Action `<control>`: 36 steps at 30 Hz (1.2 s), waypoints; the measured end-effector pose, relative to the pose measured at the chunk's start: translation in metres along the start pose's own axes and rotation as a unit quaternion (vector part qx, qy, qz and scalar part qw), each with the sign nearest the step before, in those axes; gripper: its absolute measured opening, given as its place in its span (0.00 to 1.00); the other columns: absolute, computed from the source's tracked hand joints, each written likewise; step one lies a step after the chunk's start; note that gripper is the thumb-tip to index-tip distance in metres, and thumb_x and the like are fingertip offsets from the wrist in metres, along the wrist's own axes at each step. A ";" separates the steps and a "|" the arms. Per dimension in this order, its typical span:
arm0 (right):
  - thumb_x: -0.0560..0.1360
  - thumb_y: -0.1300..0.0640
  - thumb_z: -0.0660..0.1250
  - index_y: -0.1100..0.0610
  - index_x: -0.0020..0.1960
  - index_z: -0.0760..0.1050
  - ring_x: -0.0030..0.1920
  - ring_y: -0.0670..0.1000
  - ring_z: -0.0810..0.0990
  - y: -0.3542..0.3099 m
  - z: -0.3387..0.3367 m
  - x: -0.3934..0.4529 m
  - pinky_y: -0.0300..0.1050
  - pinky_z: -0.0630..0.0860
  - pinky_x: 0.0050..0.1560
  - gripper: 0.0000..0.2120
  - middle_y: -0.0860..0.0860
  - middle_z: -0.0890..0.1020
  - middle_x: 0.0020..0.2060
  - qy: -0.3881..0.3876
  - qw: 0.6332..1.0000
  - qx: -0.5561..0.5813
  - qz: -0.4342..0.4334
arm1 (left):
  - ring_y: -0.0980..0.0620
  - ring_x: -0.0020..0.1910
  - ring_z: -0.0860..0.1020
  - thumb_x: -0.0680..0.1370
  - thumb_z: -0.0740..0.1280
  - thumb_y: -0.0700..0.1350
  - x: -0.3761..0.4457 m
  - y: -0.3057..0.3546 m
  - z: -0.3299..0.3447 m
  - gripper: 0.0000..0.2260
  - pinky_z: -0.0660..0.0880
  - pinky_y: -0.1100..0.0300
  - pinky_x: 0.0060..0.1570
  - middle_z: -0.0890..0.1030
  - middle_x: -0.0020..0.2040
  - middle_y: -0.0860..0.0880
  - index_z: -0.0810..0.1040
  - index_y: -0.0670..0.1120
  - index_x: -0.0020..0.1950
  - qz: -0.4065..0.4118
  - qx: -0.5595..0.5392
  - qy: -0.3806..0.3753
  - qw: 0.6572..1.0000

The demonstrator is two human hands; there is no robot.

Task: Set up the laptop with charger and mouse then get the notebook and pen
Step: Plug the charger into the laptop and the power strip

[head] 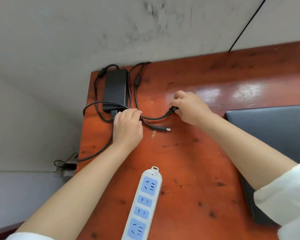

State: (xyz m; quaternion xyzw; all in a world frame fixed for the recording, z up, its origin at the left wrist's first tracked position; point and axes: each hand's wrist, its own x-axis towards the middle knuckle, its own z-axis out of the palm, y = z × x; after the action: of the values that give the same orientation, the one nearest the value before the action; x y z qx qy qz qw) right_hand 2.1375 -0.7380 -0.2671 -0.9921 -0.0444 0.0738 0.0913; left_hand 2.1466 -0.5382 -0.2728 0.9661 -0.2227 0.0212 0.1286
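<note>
A black charger brick (115,89) lies at the far left corner of the reddish wooden table (189,161), its black cables looped around it. My left hand (127,127) presses down on the cables just in front of the brick. My right hand (190,106) pinches the black mains plug (172,110) at the end of a thick cable. The thin cable's barrel connector (161,128) lies loose on the table between my hands. The closed dark laptop (275,135) sits at the right, partly hidden by my right arm. Mouse, notebook and pen are not in view.
A white power strip (143,203) with blue sockets lies near the table's front, between my forearms. One cable hangs over the left table edge toward a small black adapter (68,165) below. A grey wall stands behind the table.
</note>
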 end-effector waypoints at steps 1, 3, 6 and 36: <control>0.75 0.62 0.62 0.58 0.58 0.77 0.54 0.62 0.74 0.001 -0.002 -0.006 0.55 0.74 0.55 0.13 0.60 0.74 0.58 0.012 1.000 0.013 -0.015 | 0.40 0.58 0.78 0.74 0.61 0.36 0.001 -0.002 -0.001 0.13 0.65 0.41 0.65 0.81 0.56 0.40 0.78 0.37 0.57 -0.003 -0.006 -0.009 1.000; 0.69 0.65 0.68 0.61 0.50 0.81 0.46 0.64 0.77 -0.002 0.001 -0.027 0.57 0.78 0.46 0.10 0.63 0.77 0.49 0.053 0.996 0.050 -0.052 | 0.40 0.55 0.79 0.75 0.60 0.37 0.003 -0.005 -0.005 0.13 0.67 0.43 0.64 0.83 0.54 0.39 0.78 0.36 0.57 0.004 -0.022 -0.009 1.000; 0.59 0.68 0.75 0.61 0.40 0.82 0.33 0.64 0.79 -0.014 0.018 -0.073 0.54 0.80 0.31 0.11 0.63 0.80 0.38 0.096 0.988 0.102 -0.061 | 0.38 0.45 0.82 0.71 0.62 0.38 0.000 -0.007 -0.011 0.12 0.77 0.44 0.51 0.85 0.45 0.38 0.81 0.35 0.51 0.055 -0.022 -0.002 0.998; 0.66 0.40 0.39 0.60 0.68 0.68 0.72 0.61 0.60 0.103 0.029 -0.144 0.63 0.53 0.71 0.39 0.60 0.67 0.71 0.139 0.924 0.025 0.356 | 0.39 0.49 0.77 0.80 0.60 0.39 0.051 0.120 0.049 0.11 0.70 0.52 0.49 0.80 0.46 0.36 0.80 0.34 0.48 0.243 -0.065 -0.185 0.950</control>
State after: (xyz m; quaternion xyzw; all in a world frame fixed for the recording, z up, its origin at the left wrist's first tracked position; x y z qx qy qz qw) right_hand 1.9989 -0.8484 -0.2950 -0.9403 0.3266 -0.0360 0.0886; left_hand 2.1398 -0.6769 -0.2866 0.8595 -0.4713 -0.1415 0.1384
